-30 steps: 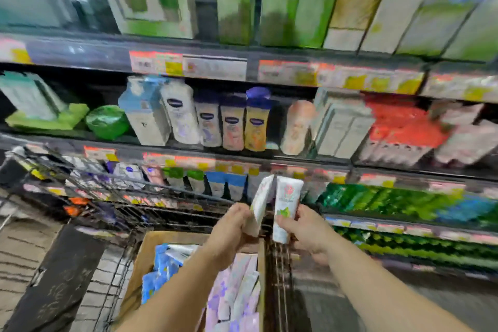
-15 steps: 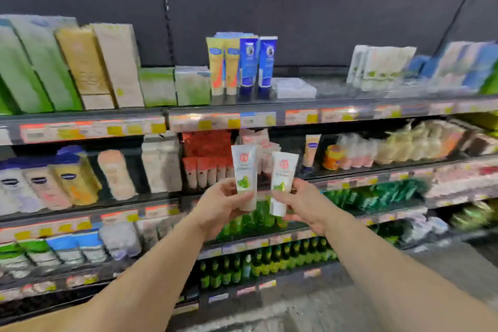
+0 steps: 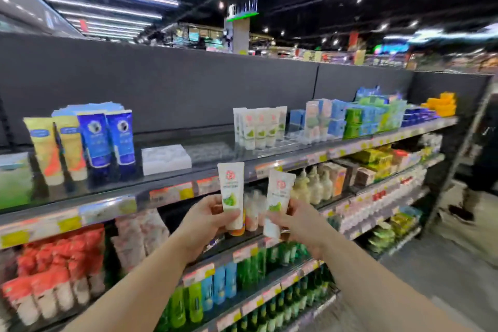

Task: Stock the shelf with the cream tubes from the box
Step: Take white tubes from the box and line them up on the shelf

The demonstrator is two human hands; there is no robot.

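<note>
Cream tubes, two of them, are held up in front of the shelves, one in each hand. The left hand (image 3: 206,219) grips the left tube (image 3: 231,191) near its lower part, with the fingers curled round it from the left side and the thumb on the front. This tube stands almost upright, cap down, and its white body with a red round mark and a green picture faces the camera. The right hand (image 3: 301,222) grips the right tube (image 3: 277,201) in the same way from the right side. That tube leans a little, with its top tilted to the right. The two tubes are just beside each other but do not touch.

Above and behind the hands runs the top shelf (image 3: 296,155), with price labels along its edge. Up and to the right of the right hand, a row of matching white tubes (image 3: 260,127) stands on this shelf. Up and to the left of the left hand stand blue tubes (image 3: 107,140) and yellow tubes (image 3: 58,148), and a white tray (image 3: 165,159) lies between them and the hands. Below both forearms, the lower shelves hold green bottles (image 3: 250,267). The box is not seen.
</note>
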